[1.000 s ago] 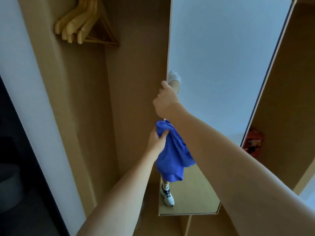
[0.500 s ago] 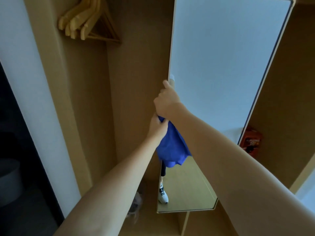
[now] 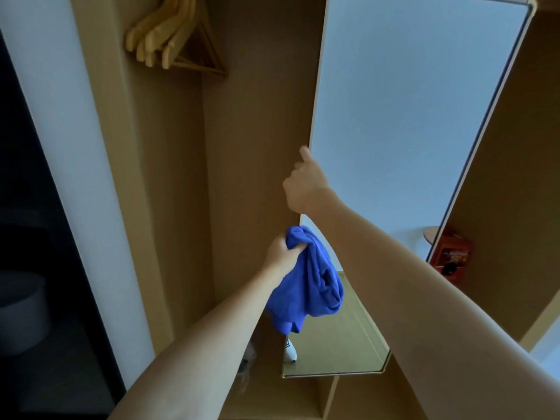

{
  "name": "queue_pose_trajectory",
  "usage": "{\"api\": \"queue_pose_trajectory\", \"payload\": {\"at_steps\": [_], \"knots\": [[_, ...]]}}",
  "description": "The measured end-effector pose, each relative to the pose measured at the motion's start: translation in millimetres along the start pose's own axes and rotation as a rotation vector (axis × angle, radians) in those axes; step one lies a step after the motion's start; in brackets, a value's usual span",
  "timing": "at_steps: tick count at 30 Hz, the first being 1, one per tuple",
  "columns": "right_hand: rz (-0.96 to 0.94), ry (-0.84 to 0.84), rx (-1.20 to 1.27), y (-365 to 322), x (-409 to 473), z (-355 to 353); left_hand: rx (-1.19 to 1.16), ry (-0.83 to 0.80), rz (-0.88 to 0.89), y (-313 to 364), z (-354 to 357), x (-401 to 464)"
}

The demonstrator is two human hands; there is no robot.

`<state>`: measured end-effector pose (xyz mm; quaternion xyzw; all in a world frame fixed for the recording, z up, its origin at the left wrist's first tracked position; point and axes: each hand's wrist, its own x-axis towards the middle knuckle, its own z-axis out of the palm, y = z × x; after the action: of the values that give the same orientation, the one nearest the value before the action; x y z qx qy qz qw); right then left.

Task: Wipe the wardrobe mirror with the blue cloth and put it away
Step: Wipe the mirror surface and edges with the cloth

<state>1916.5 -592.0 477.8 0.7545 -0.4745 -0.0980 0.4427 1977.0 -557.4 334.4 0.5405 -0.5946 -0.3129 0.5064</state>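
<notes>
Both arms are bare from the frame edge to the fingers; no sleeve, watch, ring or glove shows on either. The left hand (image 3: 280, 253) and the right hand (image 3: 304, 184) carry no markings. Below the left hand, the mirror's reflection shows a white lace-up sneaker (image 3: 290, 349) with dark trim.

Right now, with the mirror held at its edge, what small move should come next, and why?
Probably bring the left hand up and press the blue cloth flat on the mirror. The cloth hangs bunched below the glass, while the right hand grips the mirror's left edge, steadying it.
</notes>
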Motion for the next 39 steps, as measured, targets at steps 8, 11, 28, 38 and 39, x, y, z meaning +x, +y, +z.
{"api": "queue_pose_trajectory", "payload": {"at_steps": [8, 11, 28, 38, 39], "knots": [[-0.032, 0.008, -0.037, -6.3, -11.9, 3.0, -0.085, 0.146, 0.017, 8.2, 6.8, 3.7], [-0.034, -0.001, -0.03, -10.1, -13.7, 5.7, 0.061, 0.052, 0.017, -40.6, 21.8, -13.2], [-0.076, -0.169, -0.073, -44.4, -5.7, 42.2, -0.069, 0.125, -0.076, -12.9, 8.9, -2.4], [-0.071, -0.18, -0.082, -51.6, -15.2, 41.1, -0.136, -0.079, -0.258, -79.3, 26.6, -25.5], [-0.058, -0.154, -0.082, -53.0, -16.5, 38.2, -0.167, -0.074, -0.256, -71.7, 21.8, -21.5]]}}
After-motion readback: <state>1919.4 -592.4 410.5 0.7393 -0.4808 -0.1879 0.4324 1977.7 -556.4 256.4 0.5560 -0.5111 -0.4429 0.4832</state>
